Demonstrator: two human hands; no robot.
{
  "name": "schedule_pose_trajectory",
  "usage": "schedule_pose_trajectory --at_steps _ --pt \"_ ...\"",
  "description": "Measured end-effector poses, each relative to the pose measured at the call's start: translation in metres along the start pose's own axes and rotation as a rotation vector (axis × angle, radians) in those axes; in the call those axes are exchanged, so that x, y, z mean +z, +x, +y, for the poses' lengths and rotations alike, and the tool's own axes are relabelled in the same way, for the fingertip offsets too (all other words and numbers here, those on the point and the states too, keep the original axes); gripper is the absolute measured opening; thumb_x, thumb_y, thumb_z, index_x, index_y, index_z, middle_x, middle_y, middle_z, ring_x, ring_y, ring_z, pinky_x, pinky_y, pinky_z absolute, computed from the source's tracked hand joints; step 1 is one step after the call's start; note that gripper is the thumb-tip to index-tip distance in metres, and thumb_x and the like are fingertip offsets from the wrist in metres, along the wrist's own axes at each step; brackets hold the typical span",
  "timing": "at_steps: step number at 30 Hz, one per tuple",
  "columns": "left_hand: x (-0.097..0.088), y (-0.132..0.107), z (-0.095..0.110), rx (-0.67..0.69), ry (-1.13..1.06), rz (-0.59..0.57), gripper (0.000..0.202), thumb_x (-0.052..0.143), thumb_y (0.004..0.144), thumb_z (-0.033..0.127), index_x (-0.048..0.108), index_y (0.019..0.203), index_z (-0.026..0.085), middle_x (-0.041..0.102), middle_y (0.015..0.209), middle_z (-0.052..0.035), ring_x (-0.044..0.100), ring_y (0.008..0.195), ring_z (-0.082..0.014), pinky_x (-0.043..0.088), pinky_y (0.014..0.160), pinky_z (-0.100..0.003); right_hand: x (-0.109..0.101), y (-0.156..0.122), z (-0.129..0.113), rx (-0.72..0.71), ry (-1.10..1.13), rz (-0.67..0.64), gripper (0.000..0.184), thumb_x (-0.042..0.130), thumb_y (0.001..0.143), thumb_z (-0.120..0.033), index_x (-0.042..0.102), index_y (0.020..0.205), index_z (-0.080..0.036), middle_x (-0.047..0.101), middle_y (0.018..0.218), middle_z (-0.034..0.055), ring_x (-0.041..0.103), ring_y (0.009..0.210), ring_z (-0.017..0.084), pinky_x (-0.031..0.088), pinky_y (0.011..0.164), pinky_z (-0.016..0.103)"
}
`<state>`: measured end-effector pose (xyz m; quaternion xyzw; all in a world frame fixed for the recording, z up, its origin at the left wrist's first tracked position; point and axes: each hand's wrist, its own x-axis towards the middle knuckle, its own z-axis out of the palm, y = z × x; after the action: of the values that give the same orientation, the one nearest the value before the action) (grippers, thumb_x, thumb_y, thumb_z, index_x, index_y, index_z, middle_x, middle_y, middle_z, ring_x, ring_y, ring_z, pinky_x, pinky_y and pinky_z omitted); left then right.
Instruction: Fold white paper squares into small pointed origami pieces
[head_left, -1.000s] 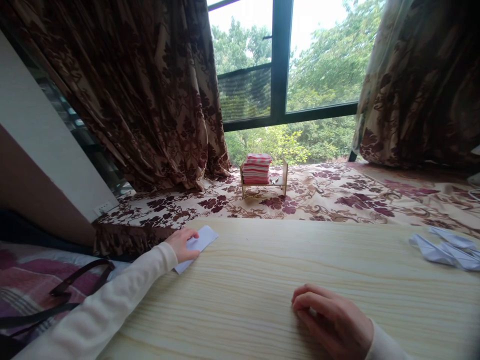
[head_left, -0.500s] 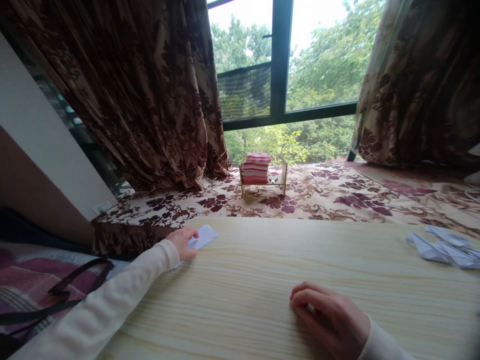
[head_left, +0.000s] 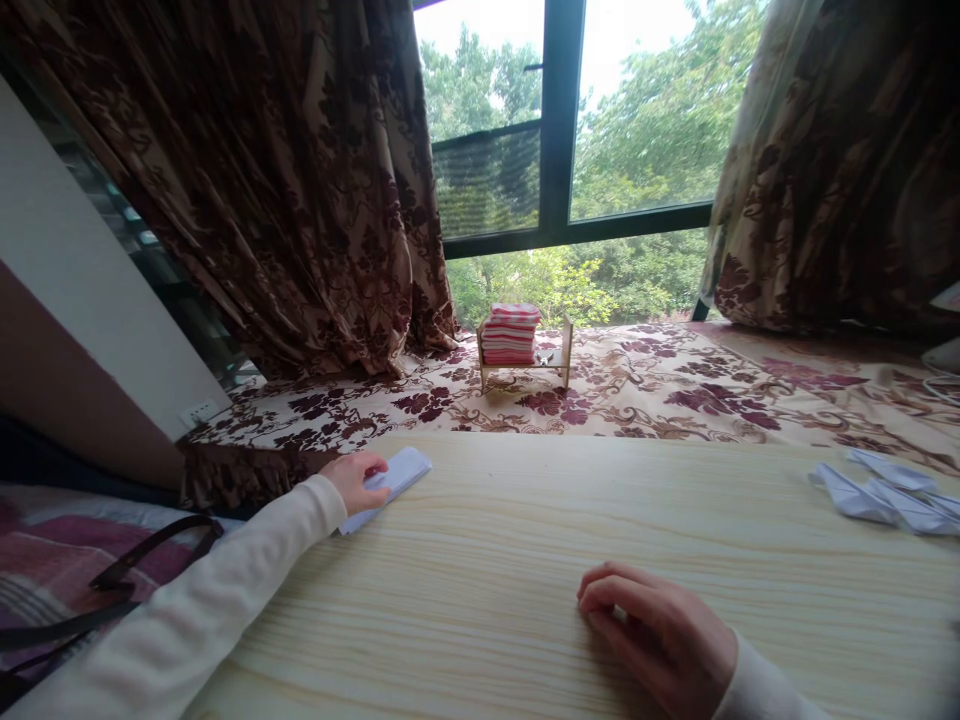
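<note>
My left hand [head_left: 358,480] reaches to the far left corner of the light wooden table [head_left: 525,560] and lies on a small stack of pale blue paper sheets [head_left: 390,478]. Its fingers curl over the sheets' near end. My right hand [head_left: 656,635] rests on the table near the front, fingers curled under loosely, with nothing visible in it. Both arms wear white sleeves.
Folded pale blue paper pieces [head_left: 881,490] lie at the table's right edge. Behind the table is a floral-covered window seat with a small wooden rack holding striped red-and-white cloths [head_left: 511,335]. Brown curtains [head_left: 300,180] hang on both sides. A bag with dark straps [head_left: 112,590] sits at left.
My left hand has shifted slightly on the paper sheets, and their near edge now looks lifted. My right hand has stayed in place.
</note>
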<state>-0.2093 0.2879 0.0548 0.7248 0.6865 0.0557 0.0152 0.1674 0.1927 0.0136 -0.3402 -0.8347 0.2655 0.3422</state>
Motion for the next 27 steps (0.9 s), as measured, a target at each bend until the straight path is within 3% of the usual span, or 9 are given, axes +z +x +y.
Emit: schedule_pose_trajectory --at_steps 4,15,27 --pt "0.0002 0.0023 -0.0041 -0.005 -0.03 0.005 0.036 0.055 0.059 0.045 0.061 0.084 0.02 0.065 0.089 -0.0022 0.059 0.08 -0.0174 0.045 0.074 -0.026 -0.0005 0.0004 -0.0008 0.008 -0.004 -0.018 0.02 0.037 0.086 -0.025 0.052 0.076 -0.019 0.059 0.076 0.0051 0.052 0.062 0.011 0.041 0.054 0.021" --pt "0.0022 0.003 -0.0081 0.025 -0.04 0.001 0.035 0.055 0.059 0.045 0.062 0.081 0.019 0.065 0.087 -0.0029 0.058 0.08 -0.0179 0.045 0.075 -0.026 0.0006 0.0003 0.0003 0.01 0.027 -0.009 0.02 0.037 0.086 -0.026 0.052 0.075 -0.018 0.059 0.075 0.0054 0.052 0.061 0.011 0.041 0.053 0.021" --pt "0.0073 0.0022 -0.0067 0.095 0.005 -0.006 0.028 0.056 0.057 0.036 0.06 0.079 0.02 0.06 0.09 -0.0031 0.056 0.079 -0.0173 0.043 0.076 -0.025 -0.0014 0.001 -0.0014 0.013 0.013 -0.01 0.018 0.039 0.085 -0.024 0.053 0.075 -0.018 0.059 0.075 0.0047 0.051 0.061 0.011 0.04 0.052 0.02"
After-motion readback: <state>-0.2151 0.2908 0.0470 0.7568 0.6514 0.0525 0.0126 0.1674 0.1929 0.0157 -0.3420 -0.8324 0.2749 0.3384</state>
